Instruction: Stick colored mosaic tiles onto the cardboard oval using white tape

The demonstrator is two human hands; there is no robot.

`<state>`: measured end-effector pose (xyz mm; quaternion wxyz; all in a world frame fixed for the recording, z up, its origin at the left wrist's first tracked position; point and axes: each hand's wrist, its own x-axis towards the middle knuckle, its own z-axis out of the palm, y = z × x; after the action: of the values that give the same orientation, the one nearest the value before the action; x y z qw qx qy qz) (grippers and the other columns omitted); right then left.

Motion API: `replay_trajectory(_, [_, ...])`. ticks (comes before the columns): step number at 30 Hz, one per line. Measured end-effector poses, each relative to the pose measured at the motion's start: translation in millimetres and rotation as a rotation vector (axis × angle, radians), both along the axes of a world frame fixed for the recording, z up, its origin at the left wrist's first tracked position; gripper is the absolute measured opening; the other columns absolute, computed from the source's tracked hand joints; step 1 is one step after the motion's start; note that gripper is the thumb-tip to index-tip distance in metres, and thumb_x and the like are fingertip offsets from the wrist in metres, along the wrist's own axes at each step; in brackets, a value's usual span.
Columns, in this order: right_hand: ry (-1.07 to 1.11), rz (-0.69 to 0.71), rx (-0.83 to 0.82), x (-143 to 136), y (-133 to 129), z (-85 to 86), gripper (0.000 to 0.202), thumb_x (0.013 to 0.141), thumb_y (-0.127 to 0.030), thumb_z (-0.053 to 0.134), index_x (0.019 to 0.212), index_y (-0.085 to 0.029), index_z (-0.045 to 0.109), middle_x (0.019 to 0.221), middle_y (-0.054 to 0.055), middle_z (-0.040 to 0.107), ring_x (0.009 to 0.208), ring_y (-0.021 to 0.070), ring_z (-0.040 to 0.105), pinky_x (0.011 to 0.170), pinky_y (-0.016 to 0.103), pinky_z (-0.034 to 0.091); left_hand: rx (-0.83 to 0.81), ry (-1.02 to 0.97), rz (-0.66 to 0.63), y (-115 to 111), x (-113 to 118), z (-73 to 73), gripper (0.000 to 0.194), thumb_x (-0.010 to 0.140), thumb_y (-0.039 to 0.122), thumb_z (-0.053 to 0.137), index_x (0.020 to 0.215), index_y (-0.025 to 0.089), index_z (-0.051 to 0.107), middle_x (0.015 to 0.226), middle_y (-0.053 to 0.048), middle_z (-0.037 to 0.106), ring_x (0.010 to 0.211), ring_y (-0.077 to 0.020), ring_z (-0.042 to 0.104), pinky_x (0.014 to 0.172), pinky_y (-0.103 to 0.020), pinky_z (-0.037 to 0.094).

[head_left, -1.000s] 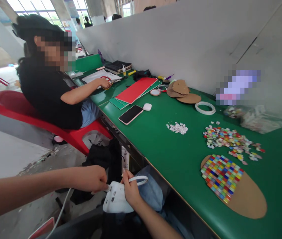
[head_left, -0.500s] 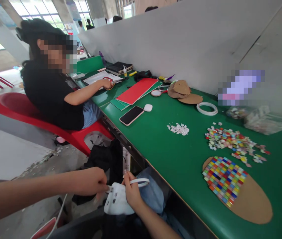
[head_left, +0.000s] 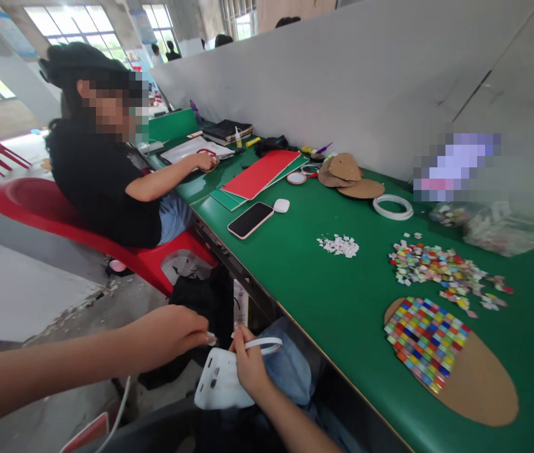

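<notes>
In the lower middle, my right hand (head_left: 250,368) is closed on a white power bank (head_left: 222,380) held over my lap. Ports show along its near side, and a white strap loop (head_left: 269,345) sticks out past my fingers to the right. My left hand (head_left: 184,327) comes in from the left, fingers pinched on a small cable plug (head_left: 211,338). The plug is just above the power bank's port side, apart from it. A white cable (head_left: 118,409) hangs below my left forearm; its link to the plug is hidden.
On the green table (head_left: 295,277) lie a phone (head_left: 250,220), a white earbud case (head_left: 281,206), white chips (head_left: 339,245), coloured mosaic pieces (head_left: 436,264) and a half-tiled cardboard oval (head_left: 478,384). A co-worker (head_left: 101,170) sits on a red chair (head_left: 59,214), one hand on scissors.
My left hand has drawn the plug up and away from the power bank's port; before, it was at the port. My right hand has stayed nearly still, the power bank tilting slightly.
</notes>
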<state>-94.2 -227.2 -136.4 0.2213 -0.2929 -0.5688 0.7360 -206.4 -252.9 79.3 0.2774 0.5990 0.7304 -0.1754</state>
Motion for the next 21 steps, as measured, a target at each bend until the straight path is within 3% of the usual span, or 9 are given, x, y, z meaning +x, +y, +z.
replay_trajectory(3, [-0.01, -0.015, 0.014, 0, 1, 2.8, 0.034, 0.089, -0.04, 0.031, 0.063, -0.021, 0.039, 0.052, -0.005, 0.039, 0.05, 0.0118, 0.041, 0.05, 0.024, 0.03, -0.023, -0.105, 0.208, -11, -1, -9.3, 0.042, 0.086, 0.038, 0.033, 0.056, 0.016, 0.053, 0.055, -0.003, 0.054, 0.051, -0.0132, 0.049, 0.049, -0.024, 0.034])
replay_trajectory(9, [-0.035, -0.041, 0.065, 1, 1, 8.0, 0.034, 0.09, -0.037, 0.032, 0.061, -0.021, 0.04, 0.051, -0.005, 0.041, 0.05, 0.0121, 0.043, 0.051, 0.024, 0.031, -0.256, -0.469, 0.907, -32, 4, -27.9, 0.047, 0.071, 0.062, 0.039, 0.051, 0.019, 0.037, 0.04, 0.005, 0.031, 0.031, -0.0092, 0.032, 0.033, -0.022, 0.027])
replay_trajectory(13, [-0.074, -0.07, 0.106, 3, -1, 9.4, 0.032, 0.089, -0.036, 0.033, 0.063, -0.021, 0.043, 0.051, -0.005, 0.042, 0.05, 0.0122, 0.045, 0.05, 0.024, 0.031, -0.245, -0.587, 1.168, -43, 8, -35.2, 0.046, 0.065, 0.062, 0.047, 0.051, 0.02, 0.034, 0.035, 0.009, 0.022, 0.03, -0.0067, 0.021, 0.032, -0.019, 0.022])
replay_trajectory(15, [-0.087, -0.083, 0.133, 4, -3, 10.2, 0.031, 0.089, -0.035, 0.034, 0.064, -0.021, 0.046, 0.051, -0.005, 0.043, 0.05, 0.0123, 0.045, 0.05, 0.024, 0.031, -0.221, -0.597, 1.218, -46, 10, -36.2, 0.045, 0.065, 0.062, 0.047, 0.052, 0.021, 0.034, 0.035, 0.009, 0.02, 0.03, -0.0067, 0.02, 0.032, -0.019, 0.025])
replay_trajectory(18, [-0.099, -0.092, 0.166, 4, -4, 11.6, 0.031, 0.09, -0.036, 0.034, 0.065, -0.021, 0.047, 0.05, -0.005, 0.043, 0.049, 0.0125, 0.045, 0.051, 0.024, 0.031, -0.196, -0.524, 1.182, -44, 12, -35.6, 0.046, 0.068, 0.063, 0.041, 0.052, 0.021, 0.031, 0.036, 0.008, 0.021, 0.031, -0.0081, 0.024, 0.035, -0.021, 0.029])
replay_trajectory(21, [-0.109, -0.085, 0.171, 4, -5, 12.6, 0.034, 0.09, -0.038, 0.031, 0.066, -0.021, 0.047, 0.05, -0.004, 0.043, 0.049, 0.0129, 0.044, 0.051, 0.024, 0.032, -0.191, -0.304, 0.971, -40, 14, -34.4, 0.045, 0.075, 0.058, 0.031, 0.051, 0.02, 0.032, 0.038, 0.005, 0.029, 0.034, -0.0106, 0.034, 0.039, -0.023, 0.033])
